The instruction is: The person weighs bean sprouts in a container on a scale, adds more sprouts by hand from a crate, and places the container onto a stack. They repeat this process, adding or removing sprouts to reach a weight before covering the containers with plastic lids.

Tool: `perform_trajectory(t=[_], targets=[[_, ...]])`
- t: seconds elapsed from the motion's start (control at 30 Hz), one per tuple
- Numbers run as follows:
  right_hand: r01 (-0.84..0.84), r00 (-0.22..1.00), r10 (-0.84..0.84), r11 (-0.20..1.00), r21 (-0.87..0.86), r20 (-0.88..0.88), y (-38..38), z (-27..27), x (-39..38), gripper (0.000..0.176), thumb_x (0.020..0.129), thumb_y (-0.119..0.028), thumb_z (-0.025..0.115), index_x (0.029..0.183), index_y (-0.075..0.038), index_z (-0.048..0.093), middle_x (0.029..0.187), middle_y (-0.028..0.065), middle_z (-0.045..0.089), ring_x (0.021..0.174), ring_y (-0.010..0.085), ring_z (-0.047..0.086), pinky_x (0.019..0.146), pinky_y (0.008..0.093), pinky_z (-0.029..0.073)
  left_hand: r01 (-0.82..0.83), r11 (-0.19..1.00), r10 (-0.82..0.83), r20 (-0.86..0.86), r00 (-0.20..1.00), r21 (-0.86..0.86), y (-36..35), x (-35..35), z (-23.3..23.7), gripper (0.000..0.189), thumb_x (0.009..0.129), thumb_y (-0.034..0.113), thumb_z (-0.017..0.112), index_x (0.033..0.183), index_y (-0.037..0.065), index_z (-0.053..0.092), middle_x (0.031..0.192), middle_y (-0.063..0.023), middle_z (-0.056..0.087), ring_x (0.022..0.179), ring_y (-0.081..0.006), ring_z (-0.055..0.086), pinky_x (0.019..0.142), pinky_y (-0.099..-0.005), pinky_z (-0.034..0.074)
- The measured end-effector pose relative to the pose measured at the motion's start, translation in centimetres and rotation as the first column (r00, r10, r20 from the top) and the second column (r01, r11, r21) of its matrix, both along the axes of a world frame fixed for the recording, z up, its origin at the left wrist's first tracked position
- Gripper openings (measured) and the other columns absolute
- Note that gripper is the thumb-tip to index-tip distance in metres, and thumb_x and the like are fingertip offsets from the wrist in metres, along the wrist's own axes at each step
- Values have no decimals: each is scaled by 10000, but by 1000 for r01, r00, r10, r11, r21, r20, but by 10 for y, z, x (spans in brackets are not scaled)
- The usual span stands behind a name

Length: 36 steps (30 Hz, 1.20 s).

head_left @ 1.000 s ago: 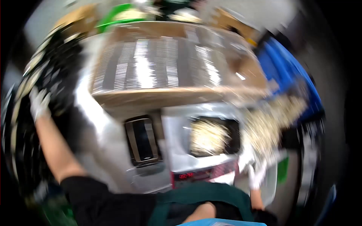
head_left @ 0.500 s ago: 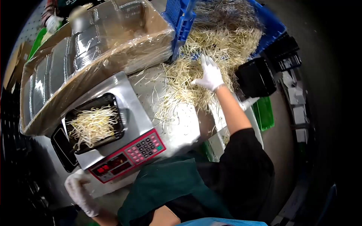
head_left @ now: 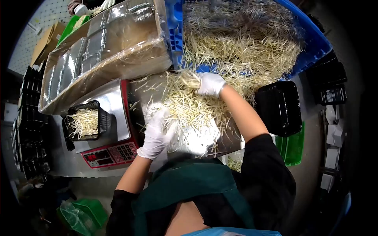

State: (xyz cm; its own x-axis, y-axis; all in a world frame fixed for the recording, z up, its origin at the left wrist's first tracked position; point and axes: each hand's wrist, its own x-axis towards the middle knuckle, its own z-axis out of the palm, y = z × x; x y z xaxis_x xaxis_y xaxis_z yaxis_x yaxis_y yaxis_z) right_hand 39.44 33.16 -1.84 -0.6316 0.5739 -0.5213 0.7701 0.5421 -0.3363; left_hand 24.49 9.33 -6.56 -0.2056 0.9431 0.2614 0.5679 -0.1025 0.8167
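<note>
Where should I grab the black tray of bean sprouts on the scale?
Pinch the black tray by its right rim, coming from above: it lies flat on the scale, bean sprouts fill the middle, and the cardboard box crowds its far side.

Presenting as a food-packing workroom, fresh-produce line, showing bean sprouts (head_left: 244,43) spilling from a blue crate (head_left: 311,43) onto a steel table (head_left: 195,142) and a part-filled black tray (head_left: 104,118) sitting on a digital scale (head_left: 112,100) with a red keypad (head_left: 118,151). Keeping packaging stock close all round: stacked black trays (head_left: 29,102) crowding the left edge, more stacks (head_left: 332,82) at the right, an empty tray (head_left: 277,108) lying beside the heap, a film-wrapped cardboard box (head_left: 118,69) holding rows of clear containers. Handling the food with white gloves covering the left hand (head_left: 155,133) and right hand (head_left: 210,83), a green apron (head_left: 189,185) hanging in front.
</note>
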Motion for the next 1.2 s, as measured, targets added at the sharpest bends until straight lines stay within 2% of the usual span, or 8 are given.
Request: perform_trajectory(t=[0.13,0.2,0.27,0.37,0.47,0.6,0.93,1.2], targets=[[-190,932,262,942,278,-250,-54,6,12,291,718,-209,628,945,-30,593,870,173,641,827,314,648,728,409,523,249,966,-165,-569,805,73,48,13,65,868,749,356,720,1381,-72,307,1430,-244,321,1334,-381,305,1087,-432,271],[-184,981,192,970,159,-36,-77,-4,6,510,666,-281,732,1077,-28,567,1062,237,600,1045,331,590,870,416,489,369,922,-332,-725,604,-115,75,12,29,994,679,437,749,1392,-75,281,1451,-242,283,1355,-372,273,1103,-441,241],[-223,799,396,894,389,-453,-72,-44,37,944,530,-394,839,1308,-64,419,1226,277,496,1207,401,450,1010,442,382,401,886,-446,-661,603,-232,81,8,10,1198,508,516,797,1412,-46,248,1451,-256,275,1362,-360,263,1132,-421,190],[-289,957,278,877,383,84,-72,-14,66,1305,443,-396,882,1468,-83,138,1437,251,291,1390,382,168,1128,544,85,349,873,-488,-620,614,-341,86,5,0,1022,554,400,813,1375,17,340,1354,-219,430,1310,-316,366,1123,-441,193],[-288,958,276,925,247,80,-39,-31,66,681,734,-142,657,1355,-103,379,955,205,630,925,351,619,804,445,489,252,853,-522,-737,429,-457,112,15,-9,704,689,277,744,1270,21,440,1095,-185,595,1099,-313,541,1069,-471,276],[-84,927,278,808,584,-252,-32,15,91,335,752,-17,529,1070,-81,612,742,154,631,704,315,633,621,424,501,132,990,-110,-346,932,42,83,7,22,397,768,185,650,1129,50,551,856,-158,587,846,-338,587,827,-411,464],[-95,960,-144,639,763,240,-43,-58,141,958,731,-126,628,1487,-95,41,1467,310,149,1383,452,102,1134,460,142,-380,921,324,-369,871,-88,-12,0,-28,670,599,142,757,1219,53,517,1303,-236,430,1179,-407,420,964,-467,361],[471,882,-442,846,249,-164,42,-23,109,838,677,-146,676,1427,-94,305,1029,177,656,876,256,648,771,328,509,-165,985,137,-369,919,-45,81,-2,-24,524,671,61,680,1178,54,545,1033,-161,553,1021,-349,532,838,-404,461]])
